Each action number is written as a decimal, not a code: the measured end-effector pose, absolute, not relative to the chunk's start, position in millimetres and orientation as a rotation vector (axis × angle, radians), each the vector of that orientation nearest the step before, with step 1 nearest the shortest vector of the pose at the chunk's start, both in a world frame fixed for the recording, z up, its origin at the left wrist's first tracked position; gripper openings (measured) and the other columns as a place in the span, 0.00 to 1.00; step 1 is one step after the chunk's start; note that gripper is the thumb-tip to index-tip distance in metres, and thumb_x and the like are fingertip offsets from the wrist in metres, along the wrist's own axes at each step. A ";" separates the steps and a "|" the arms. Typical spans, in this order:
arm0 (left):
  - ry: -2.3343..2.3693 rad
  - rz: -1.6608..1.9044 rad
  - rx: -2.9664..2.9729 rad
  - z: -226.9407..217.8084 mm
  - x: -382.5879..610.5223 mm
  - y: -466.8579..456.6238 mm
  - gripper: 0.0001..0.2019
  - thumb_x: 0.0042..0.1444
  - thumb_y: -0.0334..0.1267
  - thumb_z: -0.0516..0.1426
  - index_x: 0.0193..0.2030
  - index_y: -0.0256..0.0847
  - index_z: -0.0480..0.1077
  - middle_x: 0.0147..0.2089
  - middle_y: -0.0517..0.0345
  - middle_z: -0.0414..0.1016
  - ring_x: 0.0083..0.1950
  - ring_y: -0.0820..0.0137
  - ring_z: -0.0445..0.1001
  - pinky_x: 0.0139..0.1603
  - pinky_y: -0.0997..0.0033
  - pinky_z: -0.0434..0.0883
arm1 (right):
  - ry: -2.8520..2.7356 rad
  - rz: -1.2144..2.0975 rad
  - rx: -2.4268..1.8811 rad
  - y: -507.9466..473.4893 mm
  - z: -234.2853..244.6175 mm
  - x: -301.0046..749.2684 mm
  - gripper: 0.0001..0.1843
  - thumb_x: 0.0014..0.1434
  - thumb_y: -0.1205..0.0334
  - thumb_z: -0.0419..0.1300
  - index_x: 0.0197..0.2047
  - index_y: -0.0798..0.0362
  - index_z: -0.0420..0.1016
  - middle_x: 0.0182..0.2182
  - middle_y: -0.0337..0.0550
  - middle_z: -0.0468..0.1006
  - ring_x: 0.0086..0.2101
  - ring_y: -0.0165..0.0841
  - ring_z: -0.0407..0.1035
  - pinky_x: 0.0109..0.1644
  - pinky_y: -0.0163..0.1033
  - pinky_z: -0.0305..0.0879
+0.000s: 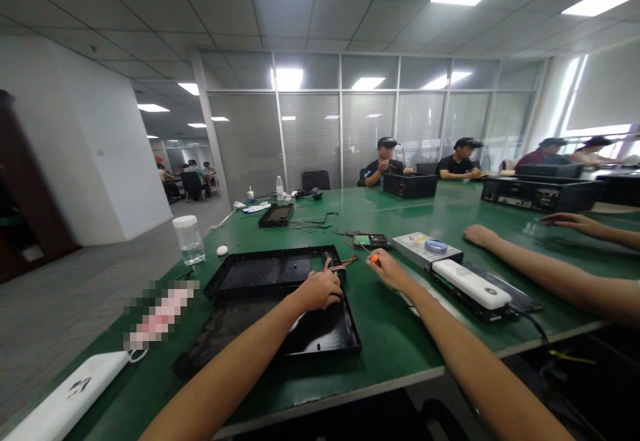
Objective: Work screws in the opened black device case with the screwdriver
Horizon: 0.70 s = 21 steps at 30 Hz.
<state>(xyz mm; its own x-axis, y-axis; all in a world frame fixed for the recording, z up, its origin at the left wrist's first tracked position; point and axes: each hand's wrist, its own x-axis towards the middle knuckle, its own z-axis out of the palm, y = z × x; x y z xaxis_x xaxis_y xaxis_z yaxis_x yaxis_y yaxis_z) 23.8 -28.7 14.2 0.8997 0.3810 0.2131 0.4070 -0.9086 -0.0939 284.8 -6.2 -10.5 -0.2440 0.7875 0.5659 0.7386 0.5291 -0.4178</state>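
Note:
A black, hinged-looking casing (280,269) lies spread on the table in two shallow halves. My left hand (320,289) is over its right side, fingers curled down on the casing beside a bundle of thin wires (350,261); the fingertips are partly hidden. My right hand (386,269) is closed around the orange handle of a screwdriver (373,258). The screwdriver's thin shaft points up and left, close to a small green circuit board (369,240) with wires attached. Whether the tip touches the board, I cannot tell.
Right of my hand stand a silver metal box (417,246) with a tape roll (436,246) and a white power strip (473,284). A neighbour's forearms (530,261) rest farther right. A clear jar (189,240) and white device (75,391) are left; a small black tray (276,214) lies beyond.

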 end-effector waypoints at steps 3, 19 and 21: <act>-0.620 -0.342 -2.946 11.5 22.6 -27.9 0.09 0.55 0.39 0.52 0.36 0.41 0.72 0.39 0.56 0.70 0.45 0.69 0.64 0.51 0.69 0.57 | -2.007 0.092 -1.254 -6.2 -9.5 284.2 0.13 0.58 0.55 0.47 0.37 0.56 0.65 0.37 0.45 0.65 0.37 0.32 0.61 0.45 0.38 0.57; -0.824 -0.505 -2.978 10.1 21.4 -25.7 0.08 0.49 0.30 0.53 0.36 0.40 0.70 0.39 0.57 0.71 0.44 0.70 0.66 0.49 0.71 0.61 | -1.996 0.159 -1.223 -6.2 -11.5 276.0 0.14 0.58 0.54 0.47 0.34 0.56 0.65 0.32 0.43 0.66 0.34 0.32 0.62 0.42 0.38 0.59; -0.830 -0.531 -2.968 8.9 21.1 -24.2 0.09 0.49 0.29 0.52 0.36 0.39 0.70 0.40 0.58 0.72 0.45 0.70 0.66 0.49 0.72 0.61 | -2.015 0.165 -1.214 -5.4 -13.6 274.8 0.14 0.57 0.54 0.47 0.33 0.56 0.65 0.31 0.42 0.66 0.33 0.32 0.62 0.41 0.38 0.59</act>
